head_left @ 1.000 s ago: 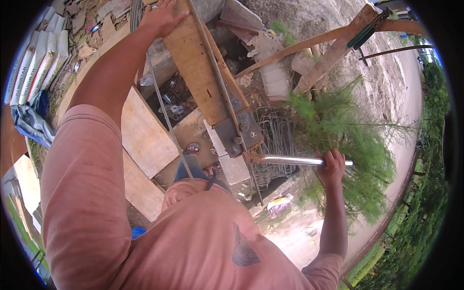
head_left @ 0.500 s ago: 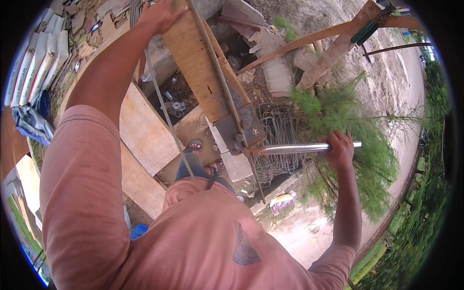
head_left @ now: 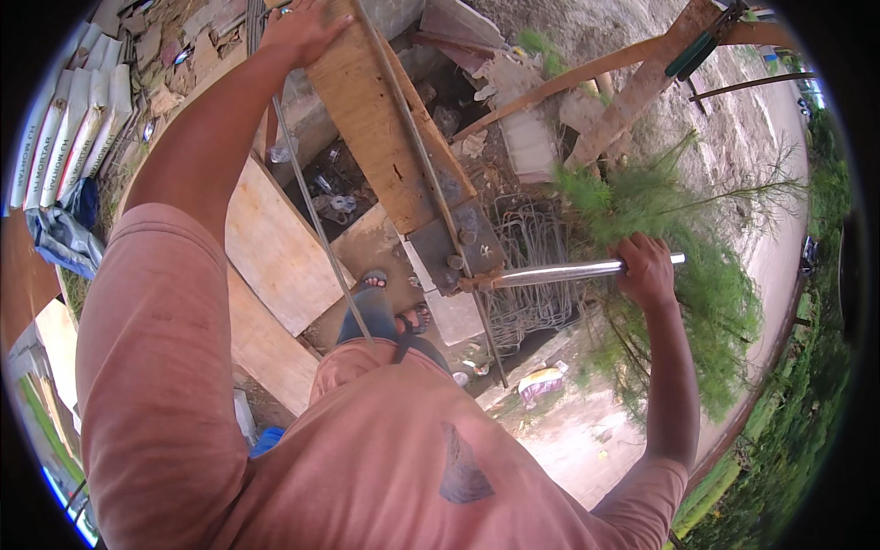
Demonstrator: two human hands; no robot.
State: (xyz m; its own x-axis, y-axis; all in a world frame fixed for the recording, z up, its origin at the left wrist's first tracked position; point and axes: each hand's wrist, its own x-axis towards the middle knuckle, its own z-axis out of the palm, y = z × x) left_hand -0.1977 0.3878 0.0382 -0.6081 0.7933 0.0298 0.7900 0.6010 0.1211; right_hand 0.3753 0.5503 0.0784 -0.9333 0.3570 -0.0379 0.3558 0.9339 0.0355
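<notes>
- the right hand (head_left: 647, 270) has its grip wrapped around the shiny metal pipe (head_left: 559, 273) near the outer end; a hard pull on that smooth surface could make the palm slide off.
- the pipe's brown inner end sits at the near corner of the steel plate (head_left: 426, 244); if it rides up off its seat, the pipe could jerk loose toward the body.
- the long steel rod (head_left: 489, 339) runs along the wooden plank worktop (head_left: 362, 110), crosses the plate beside two pegs (head_left: 456, 262) and sticks out past it; a loose seat there could let it roll or bend in the wrong place.
- the left hand (head_left: 301, 37) lies on the plank's far end; i cannot tell whether its grip closes on anything. too light a hold there could let the rod swing under load.
- a second thin rod (head_left: 323, 225) slants down toward the pink shirt (head_left: 385, 431); a kick along it could poke the belly.
- the sandals (head_left: 415, 319) stand near a littered pit (head_left: 335, 179); a slip could cost balance, and bare toes could be hit by falling steel.
- green branches (head_left: 697, 316) crowd the right hand and could snag the pipe's swing.
</notes>
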